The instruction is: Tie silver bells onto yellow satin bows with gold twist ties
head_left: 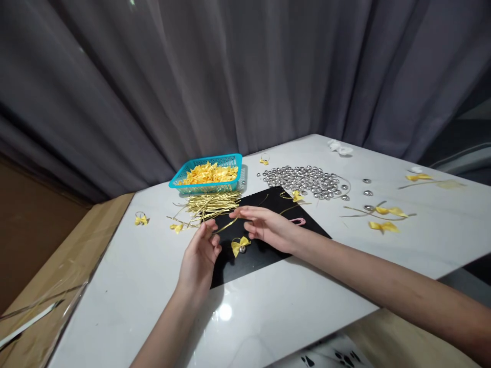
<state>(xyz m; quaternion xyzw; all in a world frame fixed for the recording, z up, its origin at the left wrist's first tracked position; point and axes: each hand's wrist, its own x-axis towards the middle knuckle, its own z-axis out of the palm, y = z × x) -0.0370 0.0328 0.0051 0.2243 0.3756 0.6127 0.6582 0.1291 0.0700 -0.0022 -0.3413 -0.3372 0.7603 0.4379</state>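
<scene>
My left hand [201, 254] is raised over the left edge of a black mat [261, 263], its fingers curled in. My right hand [270, 228] reaches in from the right with its fingers bent toward the left one. A thin gold twist tie [225, 227] spans the small gap between both sets of fingertips, and each hand seems to pinch one end. Below them on the mat lies a yellow ribbon bow [241, 246] with a silver bead at its middle and a wire loop. Beside my right wrist sits a pink clip [297, 221], partly hidden.
Behind the hands are a pile of gold ties [210, 203] and a turquoise basket [177, 180] of yellow bows. Silver beads [307, 179] spread at the back right. Loose bows [383, 226] and ties lie farther right; a finished-looking bow [141, 220] lies left. Grey curtain [245, 76] hangs behind.
</scene>
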